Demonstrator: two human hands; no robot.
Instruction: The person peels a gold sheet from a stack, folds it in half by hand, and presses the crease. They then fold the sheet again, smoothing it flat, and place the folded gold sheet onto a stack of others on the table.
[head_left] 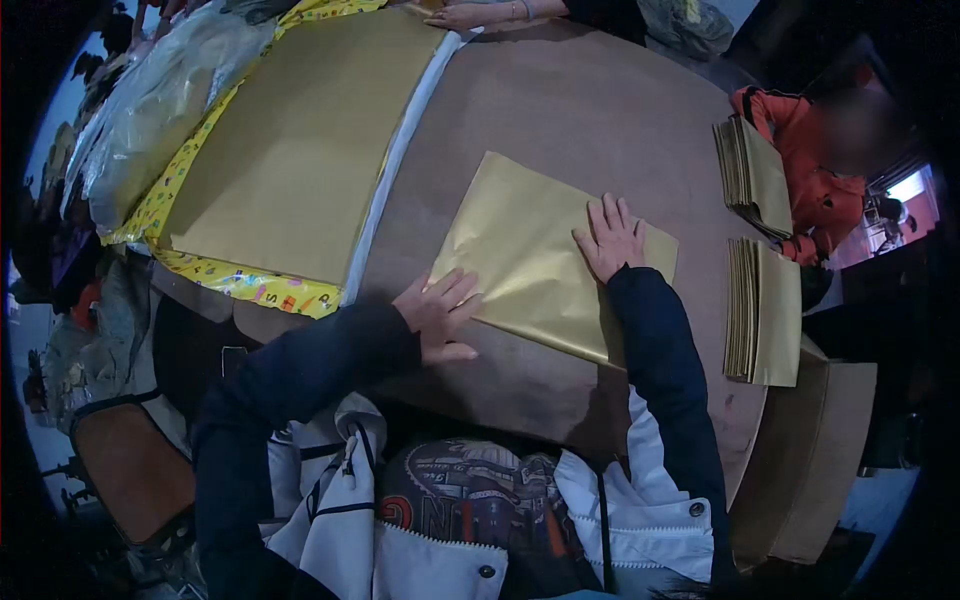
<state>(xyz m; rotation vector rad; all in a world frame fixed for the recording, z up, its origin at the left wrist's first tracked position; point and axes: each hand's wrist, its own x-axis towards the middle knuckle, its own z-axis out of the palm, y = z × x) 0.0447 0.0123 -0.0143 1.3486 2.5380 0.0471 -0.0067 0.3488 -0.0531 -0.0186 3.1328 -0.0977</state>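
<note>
A gold sheet of paper [530, 250], folded along its near edge, lies tilted on the brown table [590, 90]. My left hand [440, 312] rests with fingers spread on its left corner, thumb over the bare table. Flat on the right part of the sheet, near its far edge, is my right hand [612, 240], its fingers also spread. Neither hand is closed on anything. To the left lies a large stack of flat gold-brown sheets [300, 130] on yellow patterned wrapping [250, 285], with a white strip [390, 190] along its right side.
Two bundles of folded gold paper [765, 310] stand at the right edge, by a person in red [815, 170]. Another person's hand [470, 15] touches the far end. A cardboard box [820, 460] stands lower right, a chair [135, 470] lower left, clear plastic [150, 130] upper left.
</note>
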